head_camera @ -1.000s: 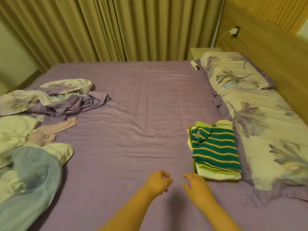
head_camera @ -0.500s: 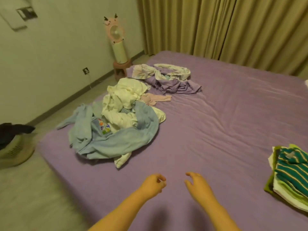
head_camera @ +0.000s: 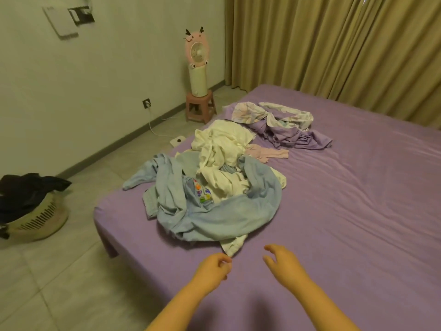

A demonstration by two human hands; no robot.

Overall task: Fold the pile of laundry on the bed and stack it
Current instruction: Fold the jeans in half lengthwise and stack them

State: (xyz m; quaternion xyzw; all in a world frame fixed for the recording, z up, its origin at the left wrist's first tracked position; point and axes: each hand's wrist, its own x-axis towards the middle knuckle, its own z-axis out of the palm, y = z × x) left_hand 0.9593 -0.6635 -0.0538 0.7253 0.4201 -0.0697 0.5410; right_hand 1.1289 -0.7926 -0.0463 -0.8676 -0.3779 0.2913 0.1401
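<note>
A laundry basket sits on the tiled floor well off the left edge of the bed, with dark clothing heaped in it. Further back by the wall, a pink fan with small antlers stands on a pale cylinder on a pink stool, near the bed's far left corner; a white cord runs from a wall socket to a small white box on the floor.

The bed is covered in a purple sheet. The pile of laundry lies along the left edge of the bed, unfolded: a light blue garment spreads across the near side and wraps round cream-white clothes bunched in the middle, with a small colourful patch showing between them. A pink piece pokes out at the right of the pile. Just beyond, towards the far left corner, a crumpled purple and floral-print cloth lies touching the pile's far side. A white corner of cloth trails from under the blue garment towards the near edge.

The left hand hovers over the sheet just at the tip of that white corner, fingers curled in loosely; whether they touch the cloth cannot be told, and they have hold of nothing plainly. The right hand is just beside it to the right, fingers spread and relaxed, holding nothing. Tan curtains hang behind the far edge of the bed.
</note>
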